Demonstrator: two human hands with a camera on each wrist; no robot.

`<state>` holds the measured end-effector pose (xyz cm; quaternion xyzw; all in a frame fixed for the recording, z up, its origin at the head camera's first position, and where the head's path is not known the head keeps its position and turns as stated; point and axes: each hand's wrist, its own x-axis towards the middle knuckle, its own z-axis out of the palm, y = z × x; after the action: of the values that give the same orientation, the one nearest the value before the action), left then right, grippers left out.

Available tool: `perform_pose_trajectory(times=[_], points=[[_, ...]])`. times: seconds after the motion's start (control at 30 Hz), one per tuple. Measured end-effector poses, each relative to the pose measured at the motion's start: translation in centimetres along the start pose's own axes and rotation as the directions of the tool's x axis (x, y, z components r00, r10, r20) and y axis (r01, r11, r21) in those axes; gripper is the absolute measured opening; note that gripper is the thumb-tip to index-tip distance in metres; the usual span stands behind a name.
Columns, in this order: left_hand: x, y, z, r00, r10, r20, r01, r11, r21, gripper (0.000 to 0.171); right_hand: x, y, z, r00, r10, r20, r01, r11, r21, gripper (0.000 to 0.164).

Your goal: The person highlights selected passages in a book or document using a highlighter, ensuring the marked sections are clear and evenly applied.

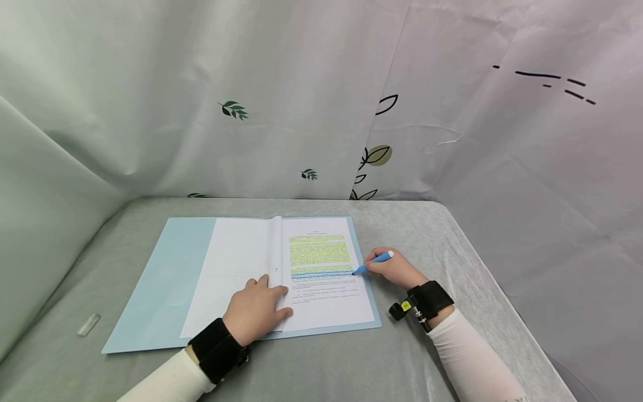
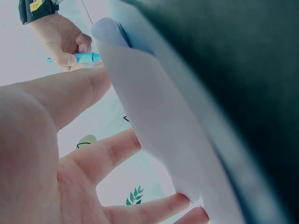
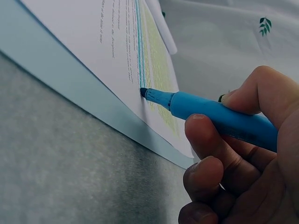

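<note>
A light blue folder (image 1: 150,290) lies spread on the table with white pages inside. Its right page (image 1: 331,315) carries printed text, the upper lines marked yellow and the lines just below marked blue. My right hand (image 1: 397,269) pinches a blue highlighter (image 3: 201,107) between thumb and fingers, the dark tip at the right end of a blue-marked line. With fingers spread, my left hand (image 1: 256,310) rests on the pages beside the fold. In the left wrist view its fingertips (image 2: 175,200) press along the curved paper (image 2: 145,93).
On the table at far left lies a small whitish translucent piece (image 1: 89,325). A grey cloth (image 1: 412,229) covers the table. Pale curtains (image 1: 301,84) with leaf prints hang behind and at both sides.
</note>
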<state>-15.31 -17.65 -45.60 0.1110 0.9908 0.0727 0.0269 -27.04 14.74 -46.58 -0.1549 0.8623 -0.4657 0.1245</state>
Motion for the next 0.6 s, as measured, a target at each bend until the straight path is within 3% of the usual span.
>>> perform_pose_trajectory(times=[0.6], points=[[0.06,0.0,0.16,1.0,-0.006,0.005,0.006,1.0,-0.001,0.052,-0.17,0.25,-0.38,1.0,-0.002,0.002,0.002,1.0,-0.027,0.014]])
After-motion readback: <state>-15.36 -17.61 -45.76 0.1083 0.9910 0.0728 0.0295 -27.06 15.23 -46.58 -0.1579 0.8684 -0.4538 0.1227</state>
